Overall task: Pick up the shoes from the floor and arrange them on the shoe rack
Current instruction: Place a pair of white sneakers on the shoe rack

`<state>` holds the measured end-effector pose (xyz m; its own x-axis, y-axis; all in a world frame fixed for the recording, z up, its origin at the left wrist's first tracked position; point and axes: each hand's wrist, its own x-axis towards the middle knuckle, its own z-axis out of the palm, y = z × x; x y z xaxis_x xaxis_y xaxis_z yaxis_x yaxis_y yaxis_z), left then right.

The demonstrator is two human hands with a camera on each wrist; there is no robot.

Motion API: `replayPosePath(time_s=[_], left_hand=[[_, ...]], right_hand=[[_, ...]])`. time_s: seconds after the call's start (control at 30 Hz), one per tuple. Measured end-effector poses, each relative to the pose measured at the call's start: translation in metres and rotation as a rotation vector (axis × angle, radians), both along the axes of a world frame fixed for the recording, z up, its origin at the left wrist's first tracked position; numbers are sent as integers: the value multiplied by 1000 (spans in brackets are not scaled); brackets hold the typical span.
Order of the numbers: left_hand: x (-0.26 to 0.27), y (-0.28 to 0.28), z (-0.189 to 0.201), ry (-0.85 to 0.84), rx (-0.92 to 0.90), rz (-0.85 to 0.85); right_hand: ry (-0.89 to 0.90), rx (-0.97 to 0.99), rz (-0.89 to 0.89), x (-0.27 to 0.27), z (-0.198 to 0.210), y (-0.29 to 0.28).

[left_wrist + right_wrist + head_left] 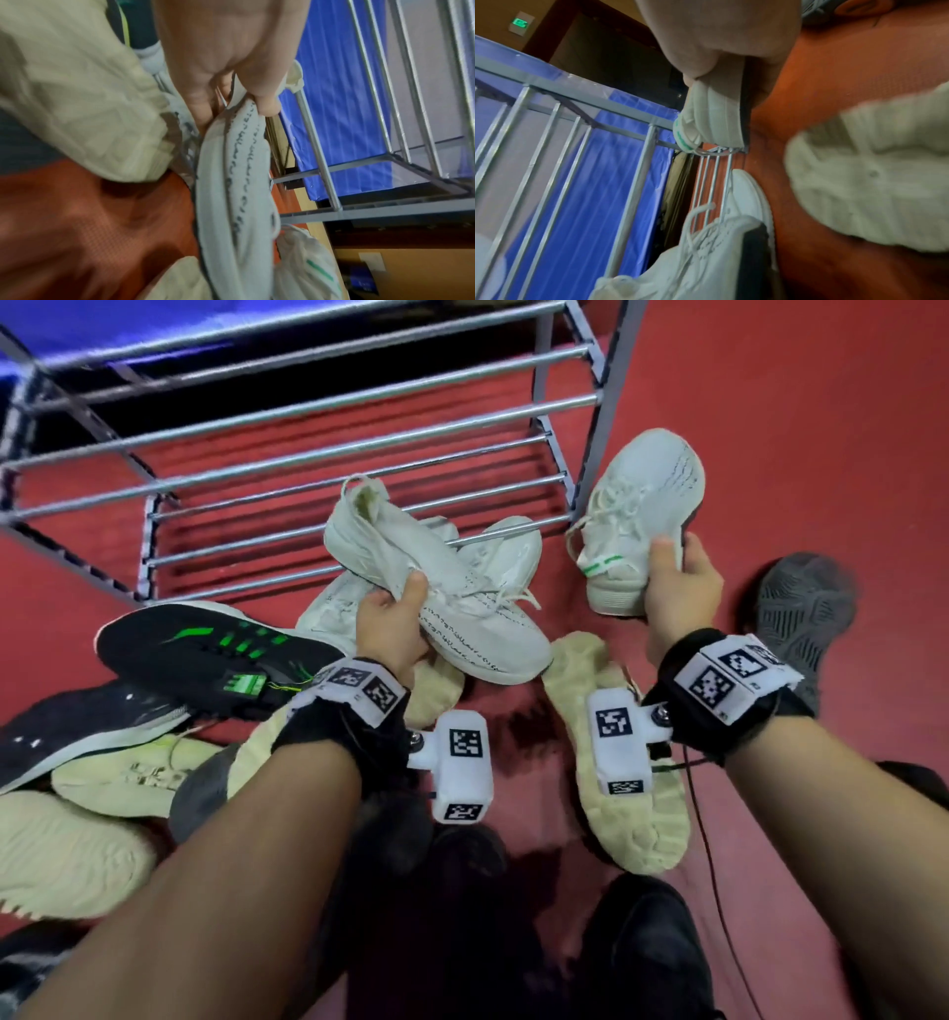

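My left hand (398,613) grips a white knit sneaker with dark script along its side (441,593), held off the floor in front of the rack; in the left wrist view the same sneaker (236,182) hangs from my fingers (267,101). My right hand (678,577) grips a white sneaker with a green heel stripe (637,521) by its side and sole, lifted beside the rack's right post; the right wrist view shows its heel (713,121). The grey metal shoe rack (308,418) stands on the red floor with bare tiers.
More shoes lie on the floor: another white sneaker (508,552) behind the held one, a black and green sneaker (215,649) at left, cream-soled shoes (616,762) upside down, a grey shoe (806,603) at right, pale shoes (77,839) lower left. A blue panel (339,101) stands behind the rack.
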<state>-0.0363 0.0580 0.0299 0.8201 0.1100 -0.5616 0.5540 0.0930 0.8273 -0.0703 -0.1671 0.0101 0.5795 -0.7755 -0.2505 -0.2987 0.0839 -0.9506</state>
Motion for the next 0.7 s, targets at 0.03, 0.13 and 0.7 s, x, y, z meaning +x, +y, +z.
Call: replayPosePath(time_s=[0.03,0.13,0.7], left_hand=[[-1,6,7,9,-39,-23],[-3,24,24,20,-96,-80],[-20,139,138,6,-153,16]], right_hand=[[-4,6,12,-2,8,6],[-32,87,41,-10,32,26],[1,391,362,-47,219,105]])
